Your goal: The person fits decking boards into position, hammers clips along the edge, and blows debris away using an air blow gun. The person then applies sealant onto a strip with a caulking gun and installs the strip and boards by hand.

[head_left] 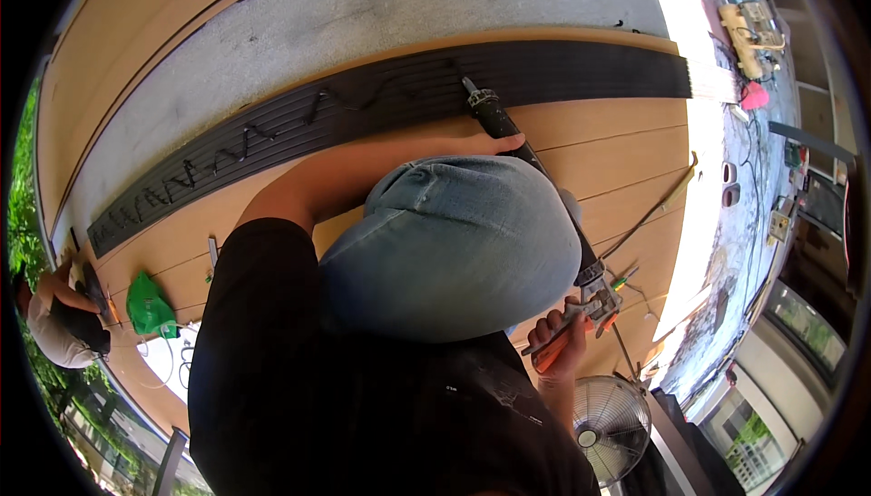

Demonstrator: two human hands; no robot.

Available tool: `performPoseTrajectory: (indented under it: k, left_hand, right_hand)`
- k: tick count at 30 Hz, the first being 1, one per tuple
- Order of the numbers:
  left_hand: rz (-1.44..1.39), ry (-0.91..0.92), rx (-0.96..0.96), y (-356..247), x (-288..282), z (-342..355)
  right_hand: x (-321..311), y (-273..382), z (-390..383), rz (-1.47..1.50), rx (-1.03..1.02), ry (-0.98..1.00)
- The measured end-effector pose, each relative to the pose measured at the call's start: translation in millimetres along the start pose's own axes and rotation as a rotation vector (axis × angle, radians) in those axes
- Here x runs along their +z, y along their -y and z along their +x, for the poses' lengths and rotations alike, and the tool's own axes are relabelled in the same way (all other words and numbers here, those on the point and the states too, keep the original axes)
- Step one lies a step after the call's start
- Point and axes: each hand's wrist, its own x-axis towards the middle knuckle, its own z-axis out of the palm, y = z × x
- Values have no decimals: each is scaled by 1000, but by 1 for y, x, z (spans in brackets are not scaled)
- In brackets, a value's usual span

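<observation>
A long black caulking gun point(490, 113) slants past my bent knee, its nozzle just over a dark ribbed panel point(581, 69). My right hand point(564, 342) is wrapped round the gun's handle and orange trigger at the near end. Close to the nozzle end, my left hand point(499, 143) steadies the barrel; part of its fingers is hidden. A zigzag bead of black adhesive point(245, 140) runs along the panel from its left end toward the nozzle. The middle of the barrel is hidden behind my knee.
Brown boards point(626, 142) lie under and around the panel, beside a grey strip point(408, 1). A fan point(612, 423) stands at lower right. A green bag point(150, 304) sits at left, near another person point(68, 319) bending down. A yellowish machine point(748, 38) stands far right.
</observation>
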Motion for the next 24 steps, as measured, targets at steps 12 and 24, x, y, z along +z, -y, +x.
performPoseTrajectory:
  k: [12,24]
  left_hand:
    - [-30,-56,12,-61,52,66]
    - [103,133,-19,-37,75,75]
  right_hand:
    - [20,12,43,138,-166,-23]
    - [38,9,-1,7,-296,-152]
